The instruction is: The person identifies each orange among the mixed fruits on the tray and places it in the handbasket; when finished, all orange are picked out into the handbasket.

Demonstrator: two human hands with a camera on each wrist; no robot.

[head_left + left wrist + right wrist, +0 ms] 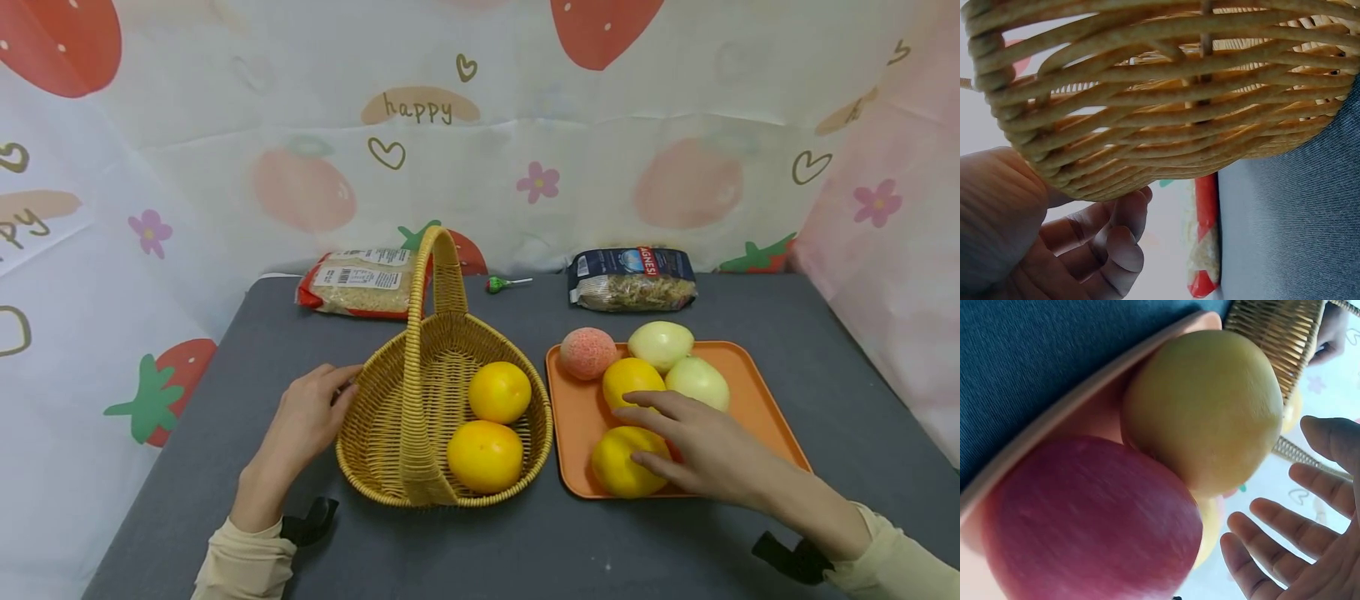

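My left hand [307, 417] is at the left rim of the wicker basket [371, 450], fingertips right at its outer side. In the left wrist view its fingers [1125, 250] are loosely bent beside the weave, the thumb partly hidden. Two yellow-orange round fruits [483, 457] lie in the basket's right half. Over the orange tray [750, 417] my right hand [697, 442] spreads its fingers, close above a yellow fruit [626, 467]. The right wrist view shows a gap between those fingers and this yellow fruit [1204, 412]. A red fruit [1091, 519] sits beside it, mostly hidden by the hand from above.
Also on the tray are another yellow fruit [630, 377], two pale green fruits [697, 383] and a pink rough-skinned one [588, 353]. Behind lie a bag of grain [360, 283], a lollipop [498, 284] and a dark-labelled pasta bag [633, 279]. A printed curtain [487, 192] backs the table.
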